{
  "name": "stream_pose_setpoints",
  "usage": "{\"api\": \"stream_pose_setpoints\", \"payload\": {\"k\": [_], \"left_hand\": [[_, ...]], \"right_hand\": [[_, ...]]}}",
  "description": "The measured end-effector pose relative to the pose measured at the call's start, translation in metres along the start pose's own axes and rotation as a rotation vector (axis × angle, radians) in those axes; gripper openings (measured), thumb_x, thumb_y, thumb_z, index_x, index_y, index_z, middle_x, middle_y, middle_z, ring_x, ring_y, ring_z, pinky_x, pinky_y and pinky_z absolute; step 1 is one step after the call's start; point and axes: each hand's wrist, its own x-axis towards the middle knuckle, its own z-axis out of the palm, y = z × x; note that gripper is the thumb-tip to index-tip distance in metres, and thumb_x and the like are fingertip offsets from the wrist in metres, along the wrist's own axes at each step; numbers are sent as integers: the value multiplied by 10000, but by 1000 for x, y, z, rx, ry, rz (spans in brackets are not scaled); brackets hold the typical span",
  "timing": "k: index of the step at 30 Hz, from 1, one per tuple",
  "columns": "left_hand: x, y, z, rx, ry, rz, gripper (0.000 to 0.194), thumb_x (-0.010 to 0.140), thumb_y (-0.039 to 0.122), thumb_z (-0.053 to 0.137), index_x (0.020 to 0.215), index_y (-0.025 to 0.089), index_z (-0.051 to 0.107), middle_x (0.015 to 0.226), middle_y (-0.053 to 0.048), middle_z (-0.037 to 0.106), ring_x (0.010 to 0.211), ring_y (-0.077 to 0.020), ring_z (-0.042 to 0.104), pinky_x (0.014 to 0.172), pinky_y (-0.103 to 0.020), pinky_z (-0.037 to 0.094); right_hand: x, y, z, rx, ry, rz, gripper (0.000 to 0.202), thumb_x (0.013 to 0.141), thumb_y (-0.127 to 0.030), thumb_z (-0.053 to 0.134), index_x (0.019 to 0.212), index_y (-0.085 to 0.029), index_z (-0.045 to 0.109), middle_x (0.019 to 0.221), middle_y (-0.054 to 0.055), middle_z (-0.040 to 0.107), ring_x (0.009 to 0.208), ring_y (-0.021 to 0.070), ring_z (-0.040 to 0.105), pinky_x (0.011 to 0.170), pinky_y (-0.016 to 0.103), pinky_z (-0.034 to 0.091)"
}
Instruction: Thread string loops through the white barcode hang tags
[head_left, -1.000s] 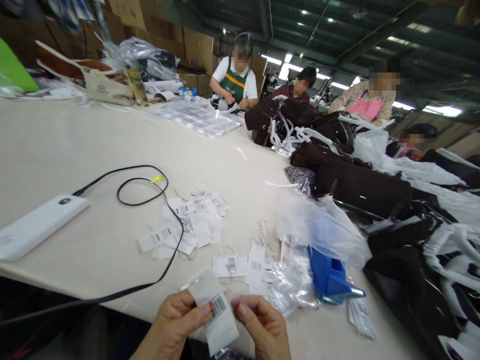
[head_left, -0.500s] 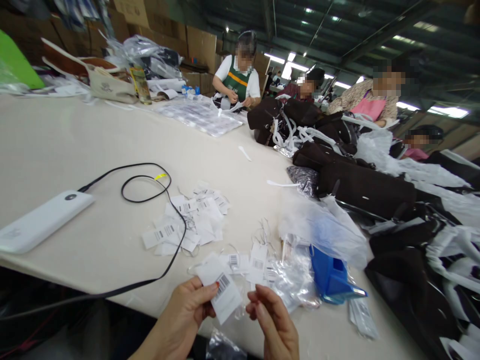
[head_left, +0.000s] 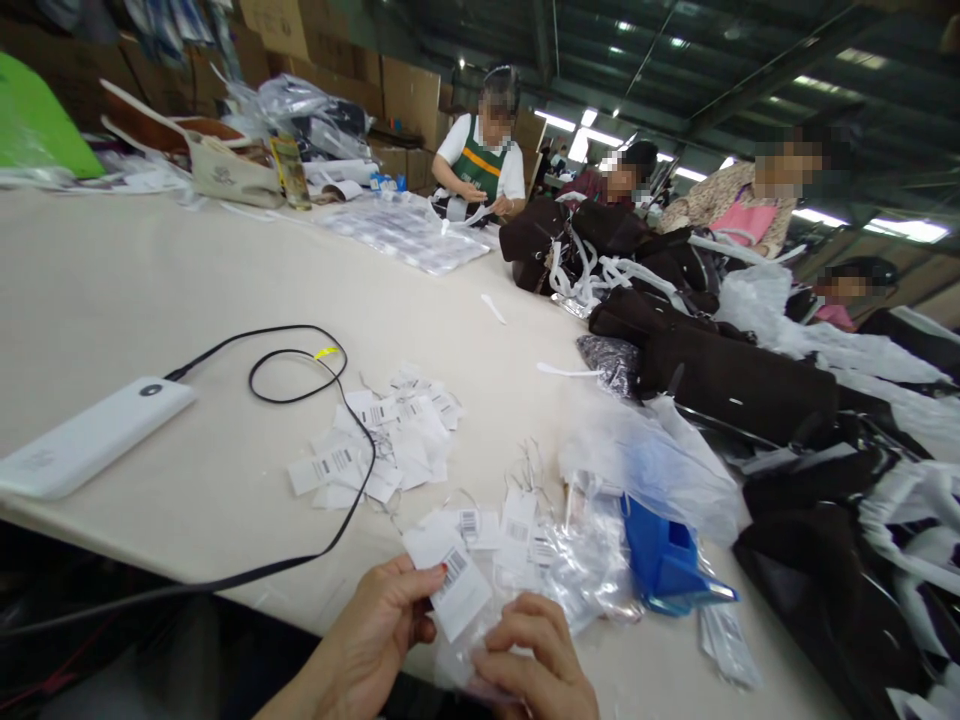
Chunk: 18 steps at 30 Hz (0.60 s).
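In the head view, the left hand (head_left: 379,620) grasps a white tag (head_left: 450,575) between thumb and fingers, its printed barcode facing up, near the front edge of the pale surface (head_left: 225,270). The right hand (head_left: 536,660), just beside it, has its fingers curled on a clear bag (head_left: 466,645), gripping it; blur hides the exact fingertip contact. The bag lies just below the tag in the view, and whether the two touch cannot be told.

Just beyond the held tag, a few strung tags (head_left: 516,525) lie on the surface, with a larger tag pile (head_left: 409,440) farther back and to the left. A black cord (head_left: 300,565) runs across that pile's edge, loops behind it and ends at a white power bank (head_left: 97,440) on the left.

To the right of the strung tags are crumpled clear bags (head_left: 589,560), then a blue tool (head_left: 664,555), its upper part covered by a translucent sheet (head_left: 660,460). Dark handbags (head_left: 739,390) are heaped along the right side. Across the surface, a co-worker in a green apron (head_left: 478,165) handles a white strip.
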Motion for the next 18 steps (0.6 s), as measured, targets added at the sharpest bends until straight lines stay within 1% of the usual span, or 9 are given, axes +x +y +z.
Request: {"api": "stream_pose_setpoints", "payload": {"k": [2,3,4,6,8,12,15,18], "left_hand": [[1,4,-6,7,74,21,216,524,240,751,669,119,646,582,-16,635,499,-110,505,442,-208,332],[1,7,-9,3,109,39,215,515,240,759,651,123,641,584,-12,636,507,-109,508,444,-206,338],[-1,10,-11,-2,140,57,211,506,237,766,629,126,636,579,-7,636,509,-107,509,446,-204,344],[-4,16,-12,-7,178,94,201,496,232,777,587,135,625,541,11,618,491,-98,496,448,-200,350],[-9,21,-9,-6,184,126,199,495,235,784,551,141,618,491,27,587,471,-91,479,451,-198,357],[-14,25,-1,4,171,168,227,473,260,802,510,141,612,483,32,571,459,-83,458,440,-193,362],[-16,24,-1,15,120,144,233,477,271,807,535,128,633,508,29,571,453,-69,437,423,-181,340],[-16,20,-7,24,45,98,240,499,279,806,623,120,675,547,12,595,458,-63,438,421,-174,319]], "right_hand": [[-2,1,-3,133,-67,105,54,763,-174,622,744,-218,645,670,6,615,691,156,572,635,267,486],[-4,1,-3,202,-71,182,54,749,-165,637,756,-218,647,691,6,613,690,154,574,625,266,479],[-6,0,-2,271,-36,277,33,751,-190,641,739,-220,650,688,3,601,672,150,567,610,265,464],[-10,-4,2,396,68,469,111,755,-288,644,666,-224,655,641,-6,564,624,144,535,581,267,421],[-12,-8,8,498,113,601,170,719,-352,674,607,-225,660,607,-12,538,596,141,509,573,269,389],[-12,-12,13,626,151,743,155,651,-345,729,575,-226,666,619,-13,548,583,134,500,569,260,370],[-11,-12,12,644,141,768,120,677,-347,706,622,-240,701,626,1,604,608,149,548,591,258,402],[-9,-15,10,598,126,816,129,714,-366,668,702,-259,740,656,18,661,644,168,594,620,257,439]]}}
